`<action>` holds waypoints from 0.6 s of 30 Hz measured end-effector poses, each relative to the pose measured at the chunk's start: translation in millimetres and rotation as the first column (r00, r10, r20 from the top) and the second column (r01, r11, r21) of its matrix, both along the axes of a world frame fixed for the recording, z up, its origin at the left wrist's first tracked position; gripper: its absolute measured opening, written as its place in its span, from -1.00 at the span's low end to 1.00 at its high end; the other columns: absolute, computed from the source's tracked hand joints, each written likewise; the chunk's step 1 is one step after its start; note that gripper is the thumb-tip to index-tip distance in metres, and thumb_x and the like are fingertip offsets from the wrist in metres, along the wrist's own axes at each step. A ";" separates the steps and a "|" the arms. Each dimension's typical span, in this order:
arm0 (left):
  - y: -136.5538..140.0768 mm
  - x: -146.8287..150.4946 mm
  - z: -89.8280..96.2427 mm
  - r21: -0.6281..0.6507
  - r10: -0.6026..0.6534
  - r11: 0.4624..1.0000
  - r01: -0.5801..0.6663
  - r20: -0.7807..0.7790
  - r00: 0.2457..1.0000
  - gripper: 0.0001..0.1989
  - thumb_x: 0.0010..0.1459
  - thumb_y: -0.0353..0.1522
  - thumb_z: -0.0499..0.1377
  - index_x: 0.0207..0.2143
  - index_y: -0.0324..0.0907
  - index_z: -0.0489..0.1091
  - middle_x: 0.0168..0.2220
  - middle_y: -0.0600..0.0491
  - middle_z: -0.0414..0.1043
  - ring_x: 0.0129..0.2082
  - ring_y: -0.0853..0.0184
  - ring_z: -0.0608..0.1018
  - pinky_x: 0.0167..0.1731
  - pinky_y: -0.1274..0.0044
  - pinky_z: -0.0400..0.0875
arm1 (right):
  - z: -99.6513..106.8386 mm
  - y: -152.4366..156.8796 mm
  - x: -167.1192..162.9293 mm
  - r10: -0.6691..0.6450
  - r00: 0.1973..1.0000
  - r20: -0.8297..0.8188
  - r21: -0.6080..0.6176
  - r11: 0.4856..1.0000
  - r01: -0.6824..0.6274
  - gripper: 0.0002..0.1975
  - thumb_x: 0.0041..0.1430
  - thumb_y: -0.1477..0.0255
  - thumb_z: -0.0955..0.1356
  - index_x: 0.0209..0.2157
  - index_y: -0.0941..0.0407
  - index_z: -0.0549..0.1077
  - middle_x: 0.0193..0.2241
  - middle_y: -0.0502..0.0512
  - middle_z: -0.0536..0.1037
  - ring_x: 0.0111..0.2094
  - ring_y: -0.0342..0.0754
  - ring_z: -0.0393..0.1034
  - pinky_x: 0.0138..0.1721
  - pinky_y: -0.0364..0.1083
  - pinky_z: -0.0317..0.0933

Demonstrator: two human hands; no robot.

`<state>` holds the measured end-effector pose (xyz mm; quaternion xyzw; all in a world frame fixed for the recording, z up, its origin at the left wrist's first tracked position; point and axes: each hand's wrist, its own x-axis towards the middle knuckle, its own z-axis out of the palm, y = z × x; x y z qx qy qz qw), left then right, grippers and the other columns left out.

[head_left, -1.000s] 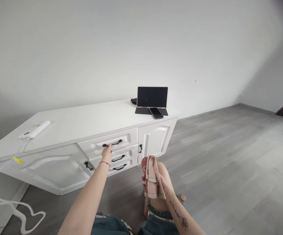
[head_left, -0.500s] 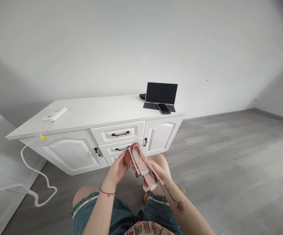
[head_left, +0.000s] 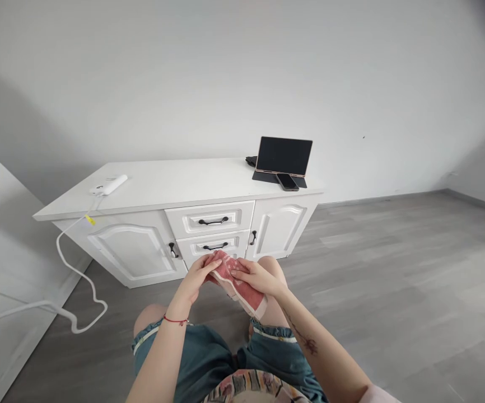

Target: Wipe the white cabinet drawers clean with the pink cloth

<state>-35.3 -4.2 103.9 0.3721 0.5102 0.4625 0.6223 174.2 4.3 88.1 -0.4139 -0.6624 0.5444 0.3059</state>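
A small red and pale pink towel [head_left: 245, 290] is held above my knees, folded or bunched, with its red patterned side facing up. My left hand [head_left: 197, 276] pinches its left end, thumb on top. On the other side my right hand [head_left: 260, 276] grips it near the upper right, with fingers lying over the red face. The towel's lower end hangs toward my right knee, showing a pale edge. Its underside and the fingers beneath it are hidden.
In front stands a white cabinet [head_left: 175, 182] with dark-handled drawers and doors. On its top are a tablet [head_left: 284, 155] on a stand, a phone [head_left: 287, 182] and a white power strip [head_left: 110, 184]. Its cord [head_left: 93, 288] drops to the left. Grey floor [head_left: 377, 268] extends right.
The towel has been turned, so its red side now faces up instead of the pale folds. My right hand has moved from beneath to over it. The view has shifted slightly.
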 end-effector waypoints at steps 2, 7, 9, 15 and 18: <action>-2.1 -5.3 1.5 0.004 -0.004 1.000 0.004 0.001 1.000 -0.65 -0.10 -0.20 0.44 -0.28 -0.21 0.60 -0.42 -0.06 0.54 -0.41 0.17 0.54 -0.45 0.41 0.42 | -0.9 1.2 0.2 0.037 0.998 -0.042 -0.030 0.999 -0.039 -0.65 0.23 0.09 0.37 -0.22 0.11 0.51 -0.27 0.05 0.55 -0.22 -0.03 0.38 -0.18 -0.11 0.23; -2.6 -23.8 1.9 0.089 0.056 0.995 -0.052 -0.041 0.998 -0.57 -0.11 -0.08 0.43 -0.29 -0.21 0.57 -0.44 0.00 0.49 -0.45 0.22 0.50 -0.51 0.44 0.40 | -10.0 7.5 -4.1 0.162 0.964 -0.211 -0.147 0.970 -0.196 -0.44 0.10 0.15 0.48 0.09 0.09 0.46 0.00 0.11 0.57 -0.02 0.03 0.43 -0.04 -0.09 0.27; 0.0 -31.9 1.5 0.124 0.125 0.985 -0.118 -0.054 0.991 -0.54 -0.16 -0.05 0.44 -0.34 -0.22 0.55 -0.47 0.03 0.46 -0.45 0.27 0.47 -0.51 0.49 0.35 | -16.7 12.5 -11.8 0.177 0.954 -0.242 -0.209 0.951 -0.230 -0.43 0.00 0.20 0.54 0.03 0.12 0.50 -0.08 0.10 0.61 -0.11 0.00 0.47 -0.09 -0.10 0.28; 9.3 -56.1 0.3 0.188 0.205 0.964 -0.186 -0.085 0.975 -0.50 -0.17 0.02 0.43 -0.39 -0.21 0.49 -0.44 0.10 0.41 -0.39 0.34 0.42 -0.40 0.55 0.30 | -45.8 47.5 -40.6 0.122 0.903 -0.412 -0.411 0.860 -0.304 -0.41 -0.26 0.22 0.62 -0.14 0.16 0.59 -0.29 0.07 0.63 -0.42 -0.13 0.43 -0.34 -0.15 0.28; 15.7 -68.8 -3.5 0.219 0.187 0.964 -0.148 -0.166 0.968 -0.52 -0.10 0.01 0.40 -0.37 -0.20 0.47 -0.41 0.10 0.41 -0.35 0.33 0.42 -0.37 0.56 0.29 | -61.7 68.2 -49.1 0.115 0.884 -0.454 -0.415 0.850 -0.324 -0.38 -0.35 0.23 0.64 -0.16 0.13 0.60 -0.30 0.05 0.64 -0.44 -0.15 0.42 -0.38 -0.16 0.26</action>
